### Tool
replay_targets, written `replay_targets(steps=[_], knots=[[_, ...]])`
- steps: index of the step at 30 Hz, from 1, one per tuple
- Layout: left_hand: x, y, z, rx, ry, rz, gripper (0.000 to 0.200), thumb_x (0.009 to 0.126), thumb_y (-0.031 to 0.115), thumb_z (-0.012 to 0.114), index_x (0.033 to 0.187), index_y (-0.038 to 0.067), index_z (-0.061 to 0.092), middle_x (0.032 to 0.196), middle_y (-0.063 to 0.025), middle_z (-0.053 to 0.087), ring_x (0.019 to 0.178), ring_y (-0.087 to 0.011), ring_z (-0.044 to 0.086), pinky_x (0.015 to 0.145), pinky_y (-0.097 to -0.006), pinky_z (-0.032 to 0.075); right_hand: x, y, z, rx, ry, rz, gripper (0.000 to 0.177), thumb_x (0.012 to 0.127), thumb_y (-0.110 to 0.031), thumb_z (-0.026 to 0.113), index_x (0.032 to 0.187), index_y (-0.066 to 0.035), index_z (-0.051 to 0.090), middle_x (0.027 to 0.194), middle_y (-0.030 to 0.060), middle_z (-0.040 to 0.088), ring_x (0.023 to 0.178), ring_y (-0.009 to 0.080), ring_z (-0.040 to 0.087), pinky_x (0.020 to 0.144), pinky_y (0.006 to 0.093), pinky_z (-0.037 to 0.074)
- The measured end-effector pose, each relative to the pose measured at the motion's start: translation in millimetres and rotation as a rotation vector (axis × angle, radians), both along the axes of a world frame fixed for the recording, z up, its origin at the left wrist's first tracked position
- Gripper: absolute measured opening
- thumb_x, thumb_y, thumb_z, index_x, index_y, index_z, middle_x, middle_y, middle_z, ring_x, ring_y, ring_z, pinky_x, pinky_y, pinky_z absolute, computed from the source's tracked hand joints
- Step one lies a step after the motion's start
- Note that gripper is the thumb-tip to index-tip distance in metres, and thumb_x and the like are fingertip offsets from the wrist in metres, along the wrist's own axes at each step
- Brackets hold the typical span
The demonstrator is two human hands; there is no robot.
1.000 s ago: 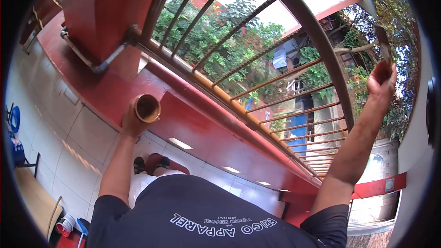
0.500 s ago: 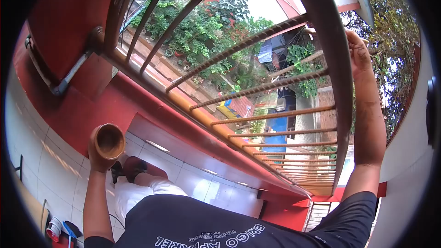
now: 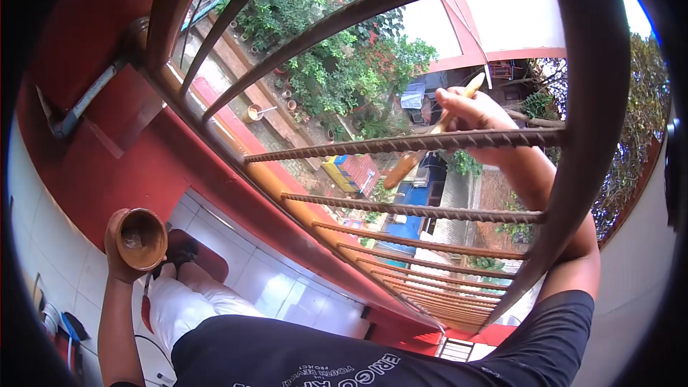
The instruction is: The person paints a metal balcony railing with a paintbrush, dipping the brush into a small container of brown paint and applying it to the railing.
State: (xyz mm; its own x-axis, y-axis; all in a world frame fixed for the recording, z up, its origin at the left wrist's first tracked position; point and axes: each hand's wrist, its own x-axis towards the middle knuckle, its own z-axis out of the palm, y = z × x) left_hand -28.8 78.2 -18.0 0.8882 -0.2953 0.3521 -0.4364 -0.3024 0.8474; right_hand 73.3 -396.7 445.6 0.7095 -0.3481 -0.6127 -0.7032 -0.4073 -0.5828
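Note:
My left hand (image 3: 118, 259) is wrapped round a brown-stained cup (image 3: 152, 252), its mouth turned up toward me, with a little brown paint inside. On the outer side of a brown metal railing (image 3: 584, 100), my right hand (image 3: 484, 116) grips a paintbrush (image 3: 405, 168) by its pale handle. The brown head of the brush points down and left, beyond a ribbed bar (image 3: 401, 145) that crosses in front of my fingers. My right forearm is partly hidden by the thick top rail.
A red ledge (image 3: 208, 147) runs under the railing. White floor tiles (image 3: 276, 272) lie below, near my legs. Outside and lower down are green plants (image 3: 315, 50), pots and a small container with a stick (image 3: 253, 112). A blue brush (image 3: 74, 326) stands at lower left.
My right hand has moved left from outside the top rail to behind the bars, bringing the paintbrush into clear view. The cup in my left hand has shifted slightly left and down.

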Motion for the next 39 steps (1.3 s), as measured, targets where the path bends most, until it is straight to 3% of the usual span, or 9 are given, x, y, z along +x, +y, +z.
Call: replay_targets(steps=[5,12,16,22,25,29,33,36,39], knots=[[-6,1,-10,-0.052,0.068,0.006,0.114,0.054,0.05,0.098,0.142,0.007,0.04,0.132,-0.0143,0.052,0.12,-0.0338,0.056,0.101,-0.0438,0.049,9,13,3,-0.103,0.207,0.162,0.035,0.088,-0.035,0.079,0.078,-0.009,0.059,0.06,0.006,0.063,0.047,0.0112,0.061,0.043,0.0234,0.045],[-2,1,-1,0.004,0.026,-0.001,0.113,0.056,0.053,0.097,0.142,0.007,0.04,0.131,-0.015,0.053,0.119,-0.0339,0.057,0.1,-0.0446,0.05,9,17,-6,-0.288,0.07,-0.082,0.038,0.084,-0.042,0.08,0.077,-0.013,0.057,0.058,-0.001,0.055,0.047,0.0078,0.054,0.045,0.0218,0.04],[2,2,5,0.065,0.076,-0.044,0.111,0.057,0.054,0.095,0.142,0.008,0.04,0.129,-0.0152,0.053,0.118,-0.035,0.058,0.098,-0.0457,0.05,17,10,11,-0.22,0.268,0.202,0.038,0.086,-0.029,0.078,0.066,-0.014,0.05,0.056,-0.0017,0.05,0.046,0.0073,0.046,0.044,0.0239,0.031],[4,-4,10,0.036,0.096,-0.006,0.113,0.05,0.059,0.096,0.132,0.0,0.046,0.122,-0.0137,0.057,0.113,-0.0287,0.06,0.1,-0.0405,0.05,17,22,19,-0.094,-0.038,0.044,0.031,0.087,-0.025,0.079,0.077,-0.008,0.055,0.057,-0.0011,0.05,0.044,0.0089,0.049,0.042,0.0247,0.043],[2,-1,7,0.061,0.068,-0.012,0.113,0.053,0.058,0.095,0.136,0.003,0.042,0.125,-0.0146,0.055,0.114,-0.031,0.059,0.099,-0.0424,0.05,17,44,3,-0.214,0.136,0.245,0.035,0.086,-0.026,0.08,0.07,-0.007,0.055,0.057,0.0009,0.053,0.044,0.0103,0.053,0.04,0.0244,0.039],[0,0,4,0.022,0.058,-0.011,0.111,0.058,0.056,0.094,0.142,0.009,0.038,0.129,-0.016,0.052,0.115,-0.0357,0.058,0.097,-0.0465,0.05,31,42,47,-0.209,0.201,0.242,0.035,0.083,-0.022,0.079,0.067,-0.009,0.051,0.055,-0.0009,0.05,0.042,0.0099,0.05,0.039,0.0238,0.036],[-1,1,0,0.015,0.098,-0.036,0.112,0.058,0.055,0.094,0.143,0.009,0.037,0.13,-0.0161,0.052,0.117,-0.036,0.057,0.098,-0.0468,0.049,26,-8,69,-0.204,-0.133,0.204,0.029,0.085,-0.028,0.078,0.078,-0.014,0.053,0.06,-0.0062,0.044,0.045,0.0028,0.041,0.04,0.0232,0.03],[1,4,0,0.033,0.052,-0.06,0.115,0.059,0.052,0.095,0.144,0.005,0.035,0.133,-0.0143,0.053,0.118,-0.0297,0.059,0.103,-0.0417,0.05,19,32,42,-0.153,-0.039,0.064,0.03,0.089,-0.028,0.077,0.079,-0.014,0.053,0.062,-0.0069,0.045,0.046,0.0031,0.042,0.041,0.02,0.031],[-5,1,-8,-0.026,0.074,-0.005,0.113,0.06,0.057,0.093,0.144,0.007,0.036,0.132,-0.0174,0.051,0.118,-0.0364,0.056,0.099,-0.0469,0.049,11,29,51,-0.261,0.177,0.108,0.03,0.086,-0.026,0.075,0.072,-0.014,0.051,0.059,-0.007,0.042,0.047,0.0037,0.039,0.043,0.0232,0.029]])
